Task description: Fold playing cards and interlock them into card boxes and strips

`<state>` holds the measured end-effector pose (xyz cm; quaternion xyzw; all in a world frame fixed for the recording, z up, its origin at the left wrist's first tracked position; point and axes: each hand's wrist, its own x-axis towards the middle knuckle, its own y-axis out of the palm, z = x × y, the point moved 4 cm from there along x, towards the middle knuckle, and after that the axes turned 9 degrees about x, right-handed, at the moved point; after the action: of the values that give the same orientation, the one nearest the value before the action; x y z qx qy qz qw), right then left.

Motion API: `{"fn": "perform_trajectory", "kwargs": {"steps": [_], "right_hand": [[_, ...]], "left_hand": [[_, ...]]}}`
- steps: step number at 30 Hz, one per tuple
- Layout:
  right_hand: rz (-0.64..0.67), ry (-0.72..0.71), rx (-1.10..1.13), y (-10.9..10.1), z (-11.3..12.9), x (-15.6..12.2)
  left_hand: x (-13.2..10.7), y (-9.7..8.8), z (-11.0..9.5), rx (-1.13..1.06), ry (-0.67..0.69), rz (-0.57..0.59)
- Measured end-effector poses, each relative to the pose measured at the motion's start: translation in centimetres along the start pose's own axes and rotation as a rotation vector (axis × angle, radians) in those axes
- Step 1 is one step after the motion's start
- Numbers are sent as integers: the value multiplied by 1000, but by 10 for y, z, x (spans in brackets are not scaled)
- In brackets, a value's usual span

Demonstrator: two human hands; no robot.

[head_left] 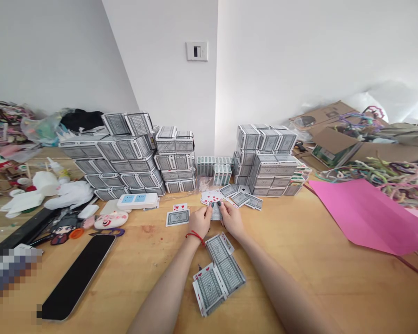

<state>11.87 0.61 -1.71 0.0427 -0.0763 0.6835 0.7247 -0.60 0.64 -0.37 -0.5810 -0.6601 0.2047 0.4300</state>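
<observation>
My left hand (200, 220), with a red string bracelet on its wrist, and my right hand (232, 220) meet near the middle of the table. Thumbs pressed down, both grip a grey-backed playing card (216, 213) between them; whether it is one card or several I cannot tell. Just beyond the fingers lie face-up cards (209, 196) with red pips and some loose face-down cards (240, 198). Between my forearms sits a joined group of card-built blocks (226, 266). A face-down card (177, 218) rests left of my hand, overlapping a nine of hearts (180, 207).
Tall stacks of card-built blocks stand at the back left (128, 150) and back right (273, 160). A phone (78, 278), a power strip (138, 201) and small clutter lie left. Pink paper (372, 215), yarn (386, 176) and a cardboard box (337, 137) are on the right.
</observation>
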Motion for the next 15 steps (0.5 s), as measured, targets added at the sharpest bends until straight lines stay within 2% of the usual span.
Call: {"fn": "perform_trajectory", "kwargs": {"steps": [2, 5, 9, 12, 15], "right_hand": [[74, 51, 127, 0, -1, 1], [52, 42, 254, -5, 0, 3], [-96, 12, 329, -16, -2, 6], [-240, -8, 278, -26, -7, 9], [-331, -8, 212, -38, -12, 13]], "left_hand": [[0, -1, 2, -83, -49, 6], [0, 1, 4, -205, -79, 32], [1, 5, 9, -275, -80, 8], [2, 5, 11, -261, -71, -51], [3, 6, 11, -269, -44, -44]]}}
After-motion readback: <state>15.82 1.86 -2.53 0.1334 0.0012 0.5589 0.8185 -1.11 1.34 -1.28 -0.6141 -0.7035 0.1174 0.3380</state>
